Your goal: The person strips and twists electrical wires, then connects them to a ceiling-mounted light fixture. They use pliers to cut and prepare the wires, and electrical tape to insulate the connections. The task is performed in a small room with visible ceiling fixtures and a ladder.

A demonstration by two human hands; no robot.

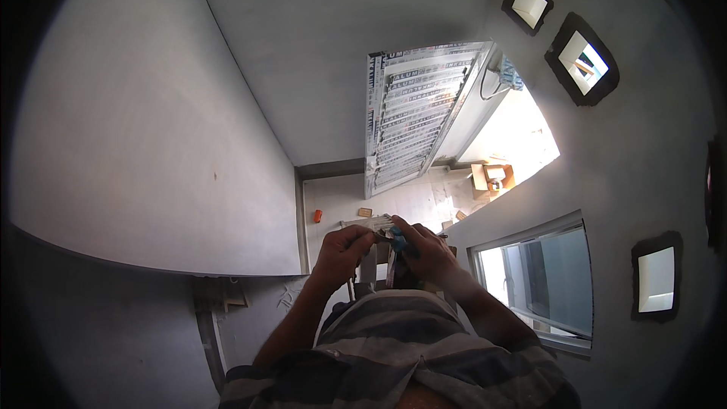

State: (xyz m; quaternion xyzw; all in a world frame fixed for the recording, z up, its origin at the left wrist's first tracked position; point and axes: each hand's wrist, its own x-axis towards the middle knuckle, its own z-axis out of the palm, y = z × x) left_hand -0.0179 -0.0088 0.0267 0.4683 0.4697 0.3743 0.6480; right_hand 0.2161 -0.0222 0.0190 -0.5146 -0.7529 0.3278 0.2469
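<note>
Walls [621, 167] plain grey; film-wrapped door [420, 117], upper centre, repeated dark lettering across it. Left hand [341, 257]: fingers pinched together, can't tell on what. Right hand [432, 256]: fingers curled on small blue item [397, 240], lower centre. Open carton [479, 179] right of centre, orange object [318, 216] left; pale floor [341, 191] between.

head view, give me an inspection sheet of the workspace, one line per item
surface: pale floor, seen beyond the hands
job's things: small blue item, too small to identify
clutter: orange object, small brown block and open cardboard box on the floor
hands: right hand closed on the blue item; left hand pinched just beside it, its grip unclear
cables: dark curved line by the film-covered door, cable or handle unclear
surroundings: grey wall with window and dark-bordered openings
</note>
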